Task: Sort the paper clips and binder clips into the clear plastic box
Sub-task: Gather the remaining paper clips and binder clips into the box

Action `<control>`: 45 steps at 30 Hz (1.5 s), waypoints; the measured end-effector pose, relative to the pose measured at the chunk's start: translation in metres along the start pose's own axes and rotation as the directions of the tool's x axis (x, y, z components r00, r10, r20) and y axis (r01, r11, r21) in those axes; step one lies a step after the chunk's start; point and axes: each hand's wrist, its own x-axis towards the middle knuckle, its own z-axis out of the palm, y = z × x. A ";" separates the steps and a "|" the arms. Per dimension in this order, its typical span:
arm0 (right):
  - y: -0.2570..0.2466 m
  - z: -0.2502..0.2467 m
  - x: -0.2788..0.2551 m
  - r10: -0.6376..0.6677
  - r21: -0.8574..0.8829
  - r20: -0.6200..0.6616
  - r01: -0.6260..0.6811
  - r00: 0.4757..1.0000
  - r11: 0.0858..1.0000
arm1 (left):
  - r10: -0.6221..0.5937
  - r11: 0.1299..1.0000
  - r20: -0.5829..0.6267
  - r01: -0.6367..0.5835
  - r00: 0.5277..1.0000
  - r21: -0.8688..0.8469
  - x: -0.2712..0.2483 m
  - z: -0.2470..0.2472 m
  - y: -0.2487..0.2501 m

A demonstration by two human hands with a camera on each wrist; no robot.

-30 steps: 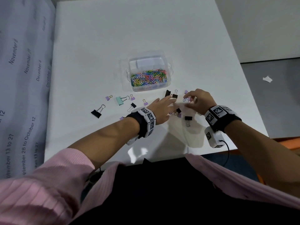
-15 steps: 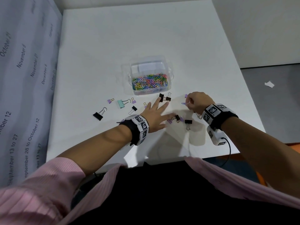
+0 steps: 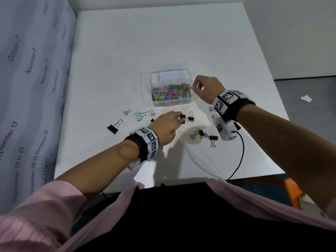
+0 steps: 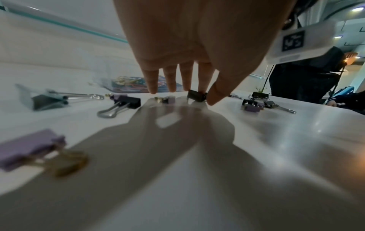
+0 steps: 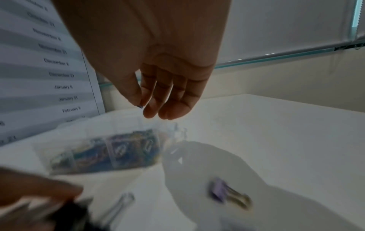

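The clear plastic box (image 3: pixel 189 101) stands mid-table, its near compartment full of coloured paper clips (image 3: pixel 171 92). My right hand (image 3: pixel 193 86) hovers at the box's right rim and pinches a small purple-blue paper clip (image 5: pixel 139 106) between thumb and forefinger. My left hand (image 3: pixel 180 118) is low on the table in front of the box. Its thumb and forefinger pinch a small black binder clip (image 4: pixel 195 96), which touches a second black clip (image 3: pixel 190 118). The box (image 5: pixel 110 150) looks blurred in the right wrist view.
Loose binder clips lie in front of the box: a large black one (image 3: pixel 112 129), a teal one (image 3: pixel 139 115), small purple ones (image 3: pixel 126 112), and a cluster (image 3: pixel 198 134) beside a black clip (image 3: pixel 213 138). The table's front edge (image 3: pixel 181 178) is close. A printed sheet (image 3: pixel 27 88) hangs at left.
My right hand lifted from the table on the right and moved forward-left to the box rim with a paper clip. My left hand reached forward and closed on the black binder clip.
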 end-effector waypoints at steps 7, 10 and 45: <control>0.004 0.001 0.000 -0.018 0.020 -0.004 0.018 1.000 1.000 | -0.191 0.978 -0.237 0.163 0.953 -0.132 -0.024 -0.010 -0.014; 0.035 -0.002 -0.025 0.077 -0.018 -0.002 -0.077 0.997 0.997 | -0.430 0.902 -0.273 0.397 0.860 -0.172 -0.034 -0.023 -0.030; 0.036 0.033 -0.070 0.084 0.060 0.150 -0.094 0.985 0.994 | -0.885 0.409 -0.024 0.750 0.466 -0.520 -0.112 -0.038 -0.087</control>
